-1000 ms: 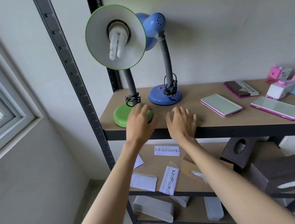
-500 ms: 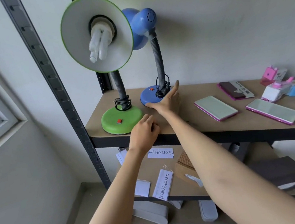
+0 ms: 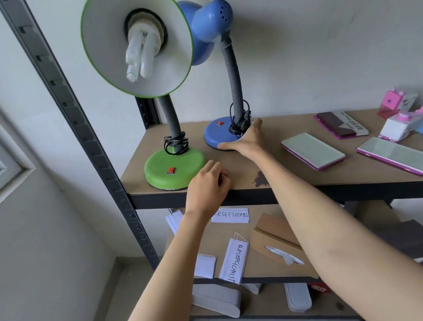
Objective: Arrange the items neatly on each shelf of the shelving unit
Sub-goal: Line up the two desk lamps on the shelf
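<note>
Two desk lamps stand at the left end of the upper shelf [image 3: 294, 177]. The green lamp [image 3: 174, 168] is nearer the front, its white shade facing me. Behind it to the right stands the blue lamp [image 3: 216, 134], cord wound round its neck. My right hand [image 3: 245, 140] lies against the front right rim of the blue base, thumb stretched along the front edge and index finger straight along the side. My left hand [image 3: 208, 184] rests at the shelf's front edge just right of the green base, fingers loosely curled and holding nothing.
Right of the lamps lie two pink-edged tablets [image 3: 312, 150] [image 3: 397, 156], a dark case [image 3: 338, 124] and small pink and blue items [image 3: 401, 125]. The shelf below holds paper name signs [image 3: 233, 260], a cardboard tissue box [image 3: 277, 240] and a dark box [image 3: 409, 240]. A steel post [image 3: 66, 97] stands at left.
My right hand left the shelf's front edge and reached back to the blue lamp's base. My left hand slid off the green base to its right side.
</note>
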The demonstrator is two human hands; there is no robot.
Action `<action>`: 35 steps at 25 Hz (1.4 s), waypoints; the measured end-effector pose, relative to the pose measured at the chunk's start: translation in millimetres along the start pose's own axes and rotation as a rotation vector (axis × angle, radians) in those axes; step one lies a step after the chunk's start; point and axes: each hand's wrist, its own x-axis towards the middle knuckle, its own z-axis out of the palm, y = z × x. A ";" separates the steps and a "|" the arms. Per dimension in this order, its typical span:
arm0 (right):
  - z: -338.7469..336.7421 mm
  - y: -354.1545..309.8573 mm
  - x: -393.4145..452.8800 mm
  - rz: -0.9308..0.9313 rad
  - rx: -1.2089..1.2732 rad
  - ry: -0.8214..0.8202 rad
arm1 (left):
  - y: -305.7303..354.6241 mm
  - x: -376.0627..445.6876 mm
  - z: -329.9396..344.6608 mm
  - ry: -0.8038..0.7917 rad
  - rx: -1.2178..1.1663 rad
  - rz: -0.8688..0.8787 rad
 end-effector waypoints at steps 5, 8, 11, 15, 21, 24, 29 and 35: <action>-40.8 4.9 10.1 -0.035 -0.148 -0.200 | -0.3 0.5 1.2 0.012 0.007 0.010; -49.9 4.5 16.9 -0.049 -0.181 -0.313 | -0.3 0.0 1.2 0.011 0.014 0.013; -51.6 1.8 21.8 -0.061 -0.202 -0.405 | -0.1 0.3 0.1 -0.001 0.011 0.012; -54.4 -4.3 14.6 -0.018 -0.173 -0.467 | 1.5 0.2 -0.7 -0.020 0.001 -0.002; -28.8 -0.8 -70.0 -0.358 0.048 0.292 | 3.1 -0.3 -1.3 -0.023 0.002 -0.015; -5.3 -28.5 -66.0 -0.536 -0.289 0.022 | 4.7 -0.1 -2.4 -0.030 0.006 -0.032; 33.9 -41.5 -27.6 -0.342 -0.836 -0.221 | 2.5 -0.4 -1.0 -0.039 0.019 -0.032; 44.6 -37.3 -14.3 -0.278 -0.947 -0.286 | 2.4 -0.3 -0.3 -0.035 0.020 -0.033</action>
